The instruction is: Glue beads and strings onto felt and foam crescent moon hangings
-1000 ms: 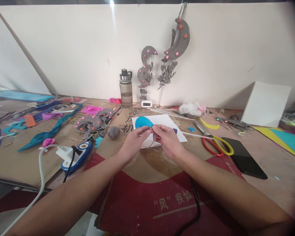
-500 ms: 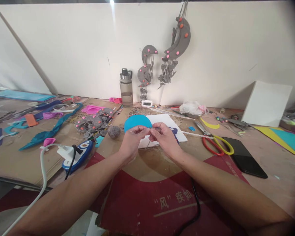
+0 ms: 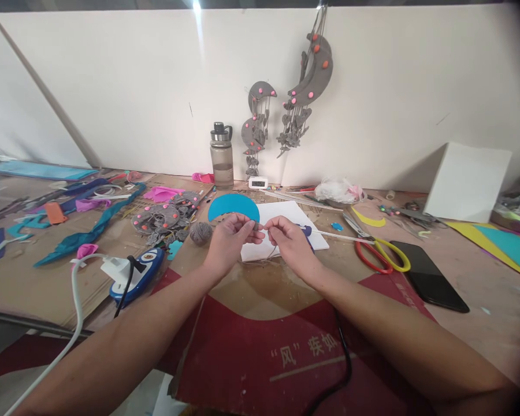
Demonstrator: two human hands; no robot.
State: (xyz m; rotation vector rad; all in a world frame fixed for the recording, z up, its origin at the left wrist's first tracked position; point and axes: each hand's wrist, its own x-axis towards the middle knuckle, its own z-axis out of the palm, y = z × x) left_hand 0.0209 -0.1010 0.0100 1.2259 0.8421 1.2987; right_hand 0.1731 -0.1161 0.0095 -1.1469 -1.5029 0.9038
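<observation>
The left hand (image 3: 229, 240) pinches one blue foam crescent (image 3: 231, 206); the right hand (image 3: 291, 240), at its 3 o'clock, pinches one thin string. One scissors (image 3: 379, 254) lies on the bench (image 3: 481, 277).

The blue crescent (image 3: 233, 207) has turned up in the left hand (image 3: 229, 240) and moved to the left, so now more of it shows above the fingers. The right hand (image 3: 291, 241) has pulled slightly away, opening a small gap between the hands.
</observation>
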